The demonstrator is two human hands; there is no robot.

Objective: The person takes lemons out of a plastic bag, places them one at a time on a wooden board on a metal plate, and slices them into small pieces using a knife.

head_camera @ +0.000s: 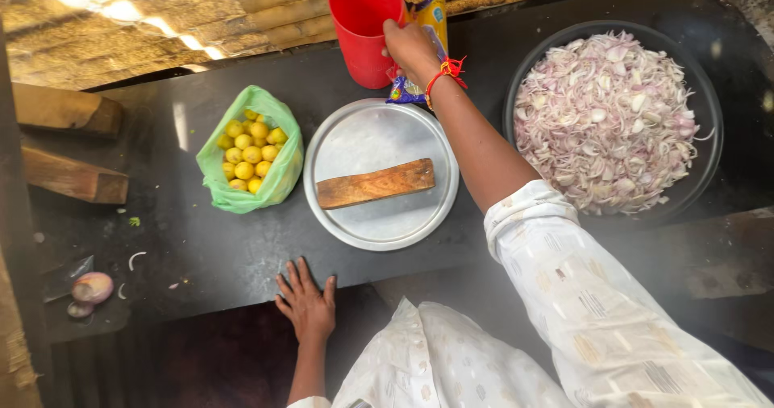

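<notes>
1. Tabletop [242, 255] – dark, carrying everything.
2. Bowl [516, 126] of sliced onion at 3 o'clock.
3. Steel plate [363, 134] at centre, a wooden block [375, 184] on it.
4. Green bag [282, 178] of lemons at 9.
5. Red jug [363, 25] at 12 – the right hand [411, 49] grasps it beside a packet [431, 17]; likely the lifting step, calling for a steady carry.
6. Left hand [308, 303] lies flat and open at 6.

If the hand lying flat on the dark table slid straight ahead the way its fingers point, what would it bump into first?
Probably the round metal plate. The left hand lies flat at the table's near edge, fingers pointing away from the person, with bare tabletop between. The green bag of lemons sits off to the side.
</notes>
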